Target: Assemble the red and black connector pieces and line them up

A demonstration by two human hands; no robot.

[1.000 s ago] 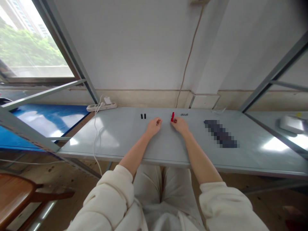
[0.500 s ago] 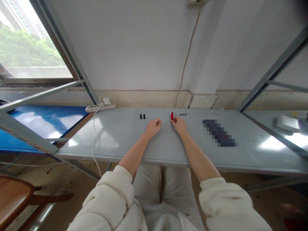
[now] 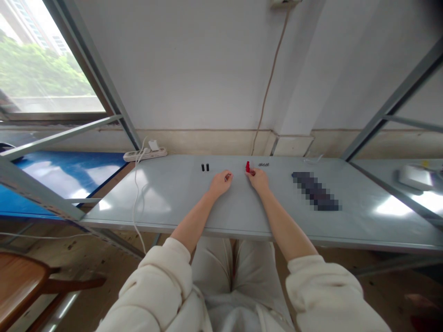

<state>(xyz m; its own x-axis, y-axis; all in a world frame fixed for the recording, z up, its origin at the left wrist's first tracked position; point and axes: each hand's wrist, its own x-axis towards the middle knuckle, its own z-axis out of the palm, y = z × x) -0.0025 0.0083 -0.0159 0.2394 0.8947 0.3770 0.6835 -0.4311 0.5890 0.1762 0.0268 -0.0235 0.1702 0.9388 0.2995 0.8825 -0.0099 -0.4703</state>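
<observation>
Resting on the grey table [image 3: 187, 198], my left hand [image 3: 220, 183] is curled with its fingertips together. Whether anything small sits inside them is hidden. To its right, my right hand [image 3: 258, 179] is closed, thumb and fingers at the lower end of a small red object [image 3: 248, 166] that stands upright. The red object's exact kind is too small to tell. Two short black cylinders [image 3: 205, 167] stand side by side beyond my left hand. Just behind my right hand lie several small dark metallic pieces [image 3: 263, 164] in a row.
A white power strip [image 3: 145, 154] with a plugged-in adapter lies at the back left, its cable [image 3: 134, 203] hanging over the front edge. A blurred-out dark object [image 3: 315, 192] lies to the right. Metal posts flank the table; a wooden chair [image 3: 24, 286] stands lower left.
</observation>
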